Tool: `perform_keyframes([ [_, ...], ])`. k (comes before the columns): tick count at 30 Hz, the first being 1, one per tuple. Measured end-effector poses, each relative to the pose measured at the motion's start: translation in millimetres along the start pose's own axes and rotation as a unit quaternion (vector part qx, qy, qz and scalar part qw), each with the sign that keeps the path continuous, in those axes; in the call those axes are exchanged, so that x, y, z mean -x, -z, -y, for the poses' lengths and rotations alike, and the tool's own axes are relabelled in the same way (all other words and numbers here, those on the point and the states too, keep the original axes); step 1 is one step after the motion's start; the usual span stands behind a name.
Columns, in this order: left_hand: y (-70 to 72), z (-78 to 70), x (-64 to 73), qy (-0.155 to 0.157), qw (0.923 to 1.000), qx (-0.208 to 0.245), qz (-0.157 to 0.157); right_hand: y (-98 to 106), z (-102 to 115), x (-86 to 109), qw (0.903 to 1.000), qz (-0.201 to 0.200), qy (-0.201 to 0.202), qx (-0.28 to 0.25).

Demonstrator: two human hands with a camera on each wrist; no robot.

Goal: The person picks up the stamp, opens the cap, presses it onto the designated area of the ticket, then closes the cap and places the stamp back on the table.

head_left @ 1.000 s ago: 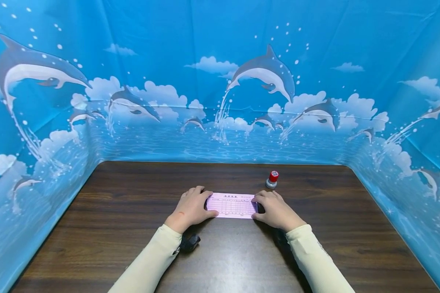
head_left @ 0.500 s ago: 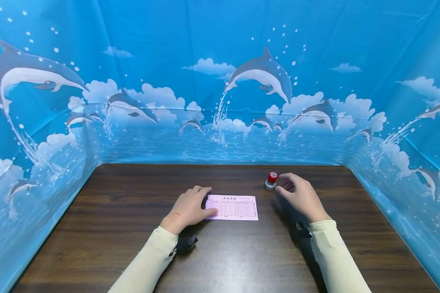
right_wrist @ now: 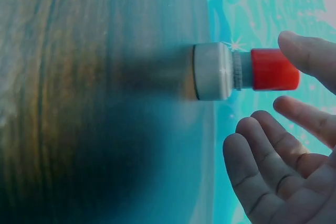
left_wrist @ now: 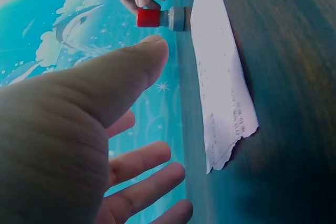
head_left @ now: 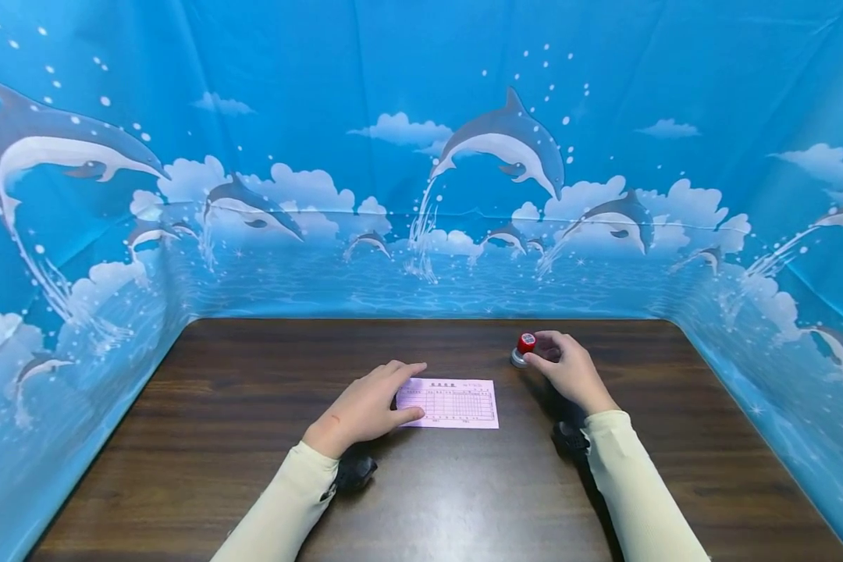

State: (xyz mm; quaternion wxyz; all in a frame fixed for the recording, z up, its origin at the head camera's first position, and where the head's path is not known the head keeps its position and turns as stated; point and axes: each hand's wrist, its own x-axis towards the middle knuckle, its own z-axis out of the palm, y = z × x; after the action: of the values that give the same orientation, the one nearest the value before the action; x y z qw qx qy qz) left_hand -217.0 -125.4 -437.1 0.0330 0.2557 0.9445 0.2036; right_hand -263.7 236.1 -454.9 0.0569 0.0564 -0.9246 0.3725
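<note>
A pink printed slip [head_left: 457,406] lies flat on the dark wooden table. By its left end is my left hand [head_left: 367,406], fingers and thumb extended and apart; the left wrist view shows the thumb clear of the slip [left_wrist: 218,72], whose near edge looks torn. Beyond the slip's right end stands a self-standing stamp [head_left: 522,353], red-topped with a grey base. My right hand [head_left: 569,373] is beside it. In the right wrist view, the thumb overlaps the red top of the stamp [right_wrist: 275,70], while the index finger lies just below with a gap; I see no grip around it.
The brown table [head_left: 267,468] reaches to a blue dolphin-print backdrop [head_left: 365,265] at the back and both sides. A black wrist camera [head_left: 355,472] sits under the left wrist, another wrist camera [head_left: 569,439] under the right.
My right hand has left the slip's right end and moved right and away from me to the stamp. The left hand has stayed by the slip's left end.
</note>
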Motion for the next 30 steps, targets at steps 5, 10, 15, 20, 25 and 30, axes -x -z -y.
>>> perform_keyframes([
  [5,-1.5,-4.7,2.3,-0.005,1.0,-0.008,0.003,0,0,-1.3,1.0,-0.004,0.003,0.006],
  [10,1.2,-6.9,3.0,-0.006,0.9999,-0.013,0.001,-2,5,-3.8,0.9999,-0.01,0.001,0.0],
  [15,2.8,-7.5,2.5,-0.008,0.9999,-0.014,0.002,-7,6,-5.6,0.9997,-0.026,-0.001,0.0],
  [20,3.7,-7.9,2.4,-0.003,0.9999,-0.016,-0.004,-7,8,-4.6,0.999,-0.043,0.008,0.008],
  [25,5.8,-7.8,1.7,0.015,0.9995,-0.021,-0.018,-6,18,-3.8,0.9983,-0.056,0.013,-0.003],
  [30,8.5,-7.4,2.0,0.02,0.9991,-0.025,-0.026,-4,29,0.4,0.9975,-0.06,0.028,-0.022],
])
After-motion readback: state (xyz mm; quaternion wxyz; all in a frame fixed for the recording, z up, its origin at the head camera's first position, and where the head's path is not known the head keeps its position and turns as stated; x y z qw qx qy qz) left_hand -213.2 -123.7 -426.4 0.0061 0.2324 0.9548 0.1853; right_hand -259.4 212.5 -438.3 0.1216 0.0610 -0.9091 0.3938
